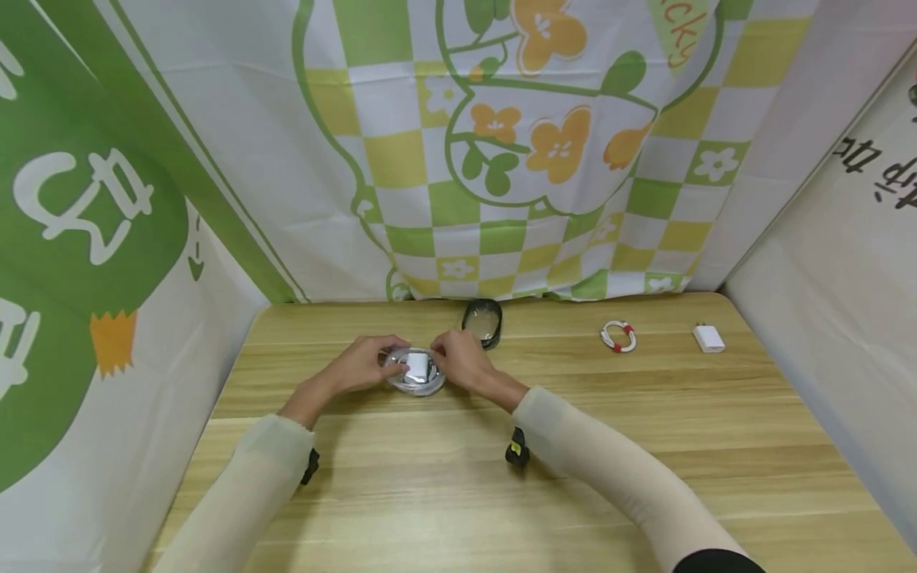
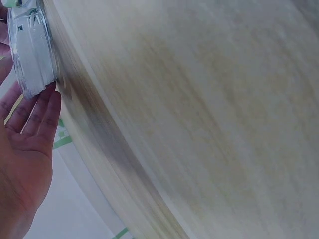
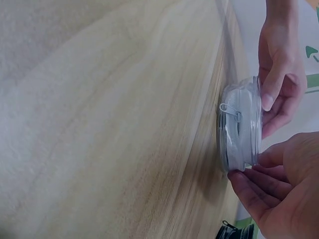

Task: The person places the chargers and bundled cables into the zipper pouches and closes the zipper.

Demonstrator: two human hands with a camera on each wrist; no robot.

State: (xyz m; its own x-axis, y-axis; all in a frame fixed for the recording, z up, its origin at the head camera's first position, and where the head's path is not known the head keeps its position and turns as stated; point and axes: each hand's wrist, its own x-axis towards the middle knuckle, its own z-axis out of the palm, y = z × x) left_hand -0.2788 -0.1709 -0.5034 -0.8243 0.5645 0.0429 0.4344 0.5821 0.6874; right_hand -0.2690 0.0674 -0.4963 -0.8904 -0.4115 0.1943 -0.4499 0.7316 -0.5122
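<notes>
Basically, L hand (image 1: 361,364) curled thumb & fingers round clear pouch (image 1: 419,389) w/ white charger (image 1: 417,364) inside, far left of table (image 1: 408,485); R hand (image 1: 464,362) pinched its right edge, nr black case (image 1: 483,322).

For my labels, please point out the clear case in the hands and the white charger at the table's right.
Clear case (image 3: 238,130), right wrist view: zipped side.
White charger (image 1: 710,339), head view: body's middle.

The checked curtain (image 1: 544,151) reads "cky" (image 1: 677,32) (start cut off); side curtains (image 1: 79,286) bear Chinese characters (image 1: 854,155).
</notes>
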